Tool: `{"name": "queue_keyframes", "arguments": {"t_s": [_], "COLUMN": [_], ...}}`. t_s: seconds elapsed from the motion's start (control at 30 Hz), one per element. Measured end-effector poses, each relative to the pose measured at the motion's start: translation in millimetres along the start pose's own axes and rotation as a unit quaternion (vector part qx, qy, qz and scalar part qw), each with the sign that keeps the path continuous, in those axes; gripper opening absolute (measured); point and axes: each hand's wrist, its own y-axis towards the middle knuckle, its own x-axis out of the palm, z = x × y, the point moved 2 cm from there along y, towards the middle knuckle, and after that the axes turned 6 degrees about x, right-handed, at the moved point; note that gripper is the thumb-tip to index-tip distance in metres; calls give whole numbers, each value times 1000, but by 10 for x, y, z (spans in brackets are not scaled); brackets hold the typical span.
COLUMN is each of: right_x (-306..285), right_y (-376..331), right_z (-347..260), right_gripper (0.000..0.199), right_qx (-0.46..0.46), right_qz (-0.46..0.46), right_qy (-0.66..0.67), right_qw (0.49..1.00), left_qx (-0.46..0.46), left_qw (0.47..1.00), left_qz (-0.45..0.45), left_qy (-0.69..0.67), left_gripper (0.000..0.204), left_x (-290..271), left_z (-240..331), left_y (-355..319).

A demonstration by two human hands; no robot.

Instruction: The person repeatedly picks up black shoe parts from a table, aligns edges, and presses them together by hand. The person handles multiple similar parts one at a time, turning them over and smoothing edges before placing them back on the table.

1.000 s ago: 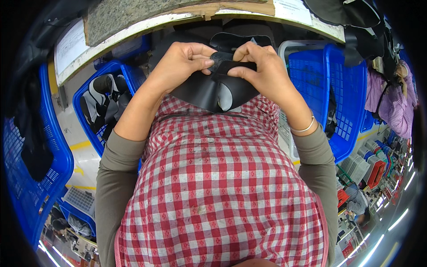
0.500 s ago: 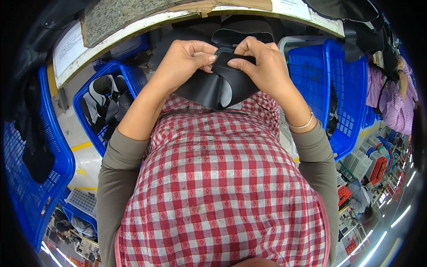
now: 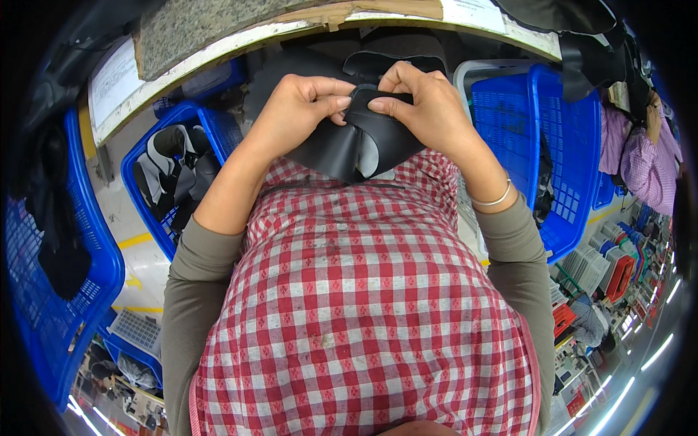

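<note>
Both forearms raised, left hand (image 3: 298, 109) and right hand (image 3: 429, 109) close together, fingers pinched shut.

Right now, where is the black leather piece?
In the head view, the black leather piece sits top centre, pinched between the left hand and right hand, above the checked apron.

1. The black leather piece (image 3: 347, 145) is soft and matte, a curved cut panel with a pale grey underside showing at a fold near its lower middle.
2. It is held up in the air in front of the person's checked apron, just below the bench edge, not resting on any surface.
3. Its upper edge is bunched and pinched; the lower part hangs loosely, creased and curled inward.
</note>
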Motion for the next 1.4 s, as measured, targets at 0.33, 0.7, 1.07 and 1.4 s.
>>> {"name": "queue_keyframes", "arguments": {"t_s": [0.33,0.7,1.07,1.4], "right_x": [-201,-109,-99,-121], "right_y": [-167,-278,-280,-307], "right_z": [-222,-91,-329,-429], "right_gripper": [43,41,37,39], "right_qx": [-51,69,-10,-7], "right_qz": [164,0,22,42], "right_qy": [-71,120,55,-2], "right_qw": [983,990,998,999], "left_qx": [-11,32,-113,-35], "left_qw": [995,997,986,982], "left_qz": [99,74,-71,-126], "left_qy": [-5,16,-95,138], "left_gripper": [24,24,32,22], "left_x": [153,32,-300,-215], "left_z": [-19,61,240,416], "left_y": [-237,-451,-252,-96]}}
